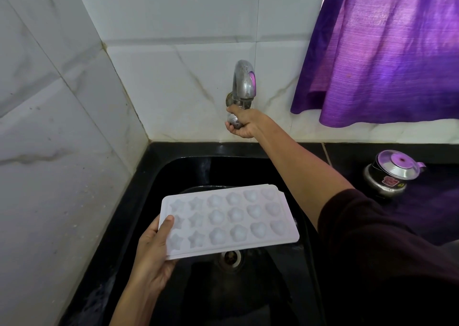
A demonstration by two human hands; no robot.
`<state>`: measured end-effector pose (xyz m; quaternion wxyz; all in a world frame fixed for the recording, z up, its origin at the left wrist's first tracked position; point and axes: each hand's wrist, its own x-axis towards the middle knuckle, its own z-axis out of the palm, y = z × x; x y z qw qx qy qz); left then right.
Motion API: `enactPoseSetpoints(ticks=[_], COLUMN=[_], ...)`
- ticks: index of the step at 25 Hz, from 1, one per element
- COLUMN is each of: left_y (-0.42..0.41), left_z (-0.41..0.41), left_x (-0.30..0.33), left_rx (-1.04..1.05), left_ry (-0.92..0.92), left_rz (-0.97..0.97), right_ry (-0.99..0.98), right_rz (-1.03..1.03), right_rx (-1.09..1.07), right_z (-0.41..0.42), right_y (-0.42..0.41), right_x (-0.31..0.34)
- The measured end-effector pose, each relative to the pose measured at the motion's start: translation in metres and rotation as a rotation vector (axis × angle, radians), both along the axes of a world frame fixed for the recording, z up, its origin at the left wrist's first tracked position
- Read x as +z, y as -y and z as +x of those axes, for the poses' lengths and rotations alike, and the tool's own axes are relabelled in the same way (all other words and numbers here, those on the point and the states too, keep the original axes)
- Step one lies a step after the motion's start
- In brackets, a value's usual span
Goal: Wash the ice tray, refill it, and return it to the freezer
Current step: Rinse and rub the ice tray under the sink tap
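Note:
A white ice tray (231,220) with star, round and heart moulds is held level over the black sink (188,166). My left hand (154,248) grips its left end, thumb on top of the rim. My right hand (244,122) reaches to the back wall and curls around the tap knob (233,120) below the metal tap spout (243,82). No water is visible running from the spout. The sink drain (231,257) shows just under the tray's front edge.
White tiled walls close in at the left and back. A purple curtain (387,52) hangs at the upper right. A small steel pot with a lid (392,170) stands on the black counter right of the sink.

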<state>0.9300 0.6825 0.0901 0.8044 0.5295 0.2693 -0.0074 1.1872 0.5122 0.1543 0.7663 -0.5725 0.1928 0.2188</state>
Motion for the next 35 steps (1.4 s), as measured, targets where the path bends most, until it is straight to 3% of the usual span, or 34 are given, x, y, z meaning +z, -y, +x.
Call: enactPoseSetpoints(ticks=[21, 31, 35], left_y=[0.005, 0.008, 0.006], left_z=[0.005, 0.007, 0.008], left_x=[-0.003, 0.001, 0.004], left_rx=[-0.021, -0.035, -0.034], left_ry=[-0.008, -0.018, -0.016], left_rz=[-0.025, -0.025, -0.024], right_ry=[0.050, 0.059, 0.089], right_rz=[-0.091, 0.106, -0.005], right_rx=[-0.034, -0.017, -0.054], right_z=[0.001, -0.010, -0.011], right_y=[-0.007, 0.005, -0.004], right_x=[0.000, 0.001, 0.005])
